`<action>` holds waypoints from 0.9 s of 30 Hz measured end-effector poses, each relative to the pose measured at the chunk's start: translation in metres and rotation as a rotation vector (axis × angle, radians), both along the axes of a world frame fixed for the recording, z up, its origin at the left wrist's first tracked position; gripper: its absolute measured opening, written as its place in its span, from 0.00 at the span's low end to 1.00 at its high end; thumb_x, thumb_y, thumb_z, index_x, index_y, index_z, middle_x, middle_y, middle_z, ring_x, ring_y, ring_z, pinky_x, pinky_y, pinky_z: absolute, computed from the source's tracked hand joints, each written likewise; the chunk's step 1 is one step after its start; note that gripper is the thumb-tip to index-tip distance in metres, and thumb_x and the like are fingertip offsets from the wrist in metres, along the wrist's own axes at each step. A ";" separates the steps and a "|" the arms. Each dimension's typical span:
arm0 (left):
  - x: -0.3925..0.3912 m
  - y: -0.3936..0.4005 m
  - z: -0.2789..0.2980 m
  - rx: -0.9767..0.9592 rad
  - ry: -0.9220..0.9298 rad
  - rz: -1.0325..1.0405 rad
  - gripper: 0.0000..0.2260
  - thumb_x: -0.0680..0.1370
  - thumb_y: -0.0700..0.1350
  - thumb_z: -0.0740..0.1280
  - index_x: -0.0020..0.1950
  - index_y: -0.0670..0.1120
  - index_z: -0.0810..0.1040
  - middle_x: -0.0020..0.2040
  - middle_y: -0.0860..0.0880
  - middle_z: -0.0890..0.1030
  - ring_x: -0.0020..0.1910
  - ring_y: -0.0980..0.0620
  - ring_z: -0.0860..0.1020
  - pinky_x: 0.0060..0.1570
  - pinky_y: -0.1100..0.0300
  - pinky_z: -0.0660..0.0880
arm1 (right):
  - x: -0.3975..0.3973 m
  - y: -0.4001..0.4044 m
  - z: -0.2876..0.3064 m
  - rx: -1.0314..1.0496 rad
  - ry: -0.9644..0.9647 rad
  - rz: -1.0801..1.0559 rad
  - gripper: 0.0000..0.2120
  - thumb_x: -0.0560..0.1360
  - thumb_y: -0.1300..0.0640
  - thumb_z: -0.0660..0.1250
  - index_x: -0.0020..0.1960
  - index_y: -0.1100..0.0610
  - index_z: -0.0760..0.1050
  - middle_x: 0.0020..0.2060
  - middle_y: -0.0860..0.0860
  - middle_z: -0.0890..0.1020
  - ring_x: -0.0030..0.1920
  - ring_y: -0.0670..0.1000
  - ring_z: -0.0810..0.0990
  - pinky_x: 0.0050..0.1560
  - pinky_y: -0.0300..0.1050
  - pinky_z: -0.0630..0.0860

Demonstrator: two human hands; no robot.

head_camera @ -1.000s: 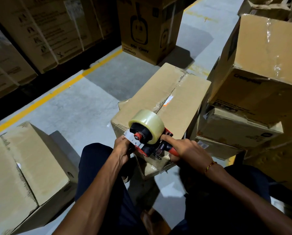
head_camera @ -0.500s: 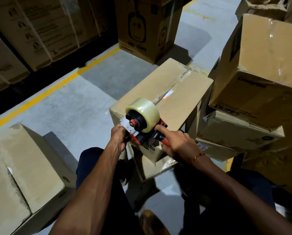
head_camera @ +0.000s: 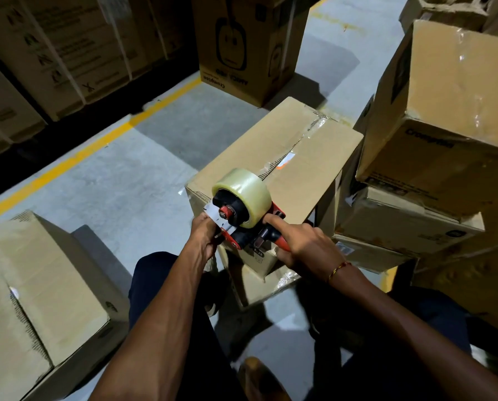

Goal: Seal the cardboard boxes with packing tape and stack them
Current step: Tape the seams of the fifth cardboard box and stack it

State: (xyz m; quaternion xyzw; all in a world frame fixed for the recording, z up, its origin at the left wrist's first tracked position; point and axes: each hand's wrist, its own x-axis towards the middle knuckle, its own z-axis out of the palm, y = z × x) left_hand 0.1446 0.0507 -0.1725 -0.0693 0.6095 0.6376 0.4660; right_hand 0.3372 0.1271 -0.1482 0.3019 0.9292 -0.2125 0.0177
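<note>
A closed cardboard box [head_camera: 273, 146] stands in front of me, with old tape scraps along its centre seam. A red and black tape dispenser [head_camera: 242, 218] with a clear tape roll sits at the box's near top edge. My right hand [head_camera: 302, 247] grips the dispenser's handle, its index finger stretched along the red frame. My left hand [head_camera: 205, 235] pinches the front of the dispenser at the tape end, against the box's near side.
A leaning stack of cardboard boxes [head_camera: 444, 125] crowds the right side. Another box [head_camera: 33, 287] lies at lower left. A printed carton [head_camera: 242, 44] stands behind, and strapped cartons [head_camera: 54, 50] line the far left beyond a yellow floor line [head_camera: 77, 160]. My legs are below.
The dispenser and both hands have stayed at the box's near edge; the view has shifted slightly, bringing the box a little nearer.
</note>
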 end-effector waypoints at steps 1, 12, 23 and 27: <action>-0.002 -0.001 -0.003 -0.006 -0.006 0.003 0.07 0.85 0.41 0.60 0.55 0.45 0.77 0.33 0.49 0.83 0.24 0.56 0.81 0.21 0.65 0.74 | 0.000 0.000 0.001 0.007 -0.005 0.005 0.33 0.76 0.50 0.65 0.73 0.34 0.52 0.54 0.56 0.81 0.53 0.64 0.78 0.53 0.58 0.75; -0.011 0.000 -0.011 -0.104 -0.050 0.069 0.07 0.80 0.35 0.59 0.44 0.41 0.74 0.39 0.38 0.77 0.25 0.46 0.78 0.30 0.57 0.79 | 0.012 0.006 0.007 -0.006 -0.041 0.045 0.33 0.73 0.48 0.60 0.74 0.35 0.51 0.50 0.56 0.79 0.50 0.62 0.77 0.51 0.57 0.74; 0.000 0.003 -0.007 -0.059 -0.131 0.013 0.12 0.84 0.37 0.54 0.47 0.38 0.74 0.45 0.40 0.78 0.38 0.47 0.77 0.40 0.57 0.75 | 0.030 -0.002 0.010 -0.033 -0.012 0.035 0.32 0.79 0.54 0.64 0.79 0.40 0.55 0.52 0.51 0.77 0.54 0.59 0.78 0.52 0.52 0.72; 0.000 0.006 -0.011 -0.081 -0.158 0.079 0.14 0.83 0.42 0.50 0.52 0.43 0.75 0.53 0.40 0.79 0.38 0.47 0.76 0.42 0.58 0.73 | 0.036 -0.007 0.005 0.022 -0.004 0.041 0.30 0.81 0.52 0.61 0.80 0.42 0.55 0.55 0.52 0.79 0.55 0.58 0.77 0.54 0.52 0.71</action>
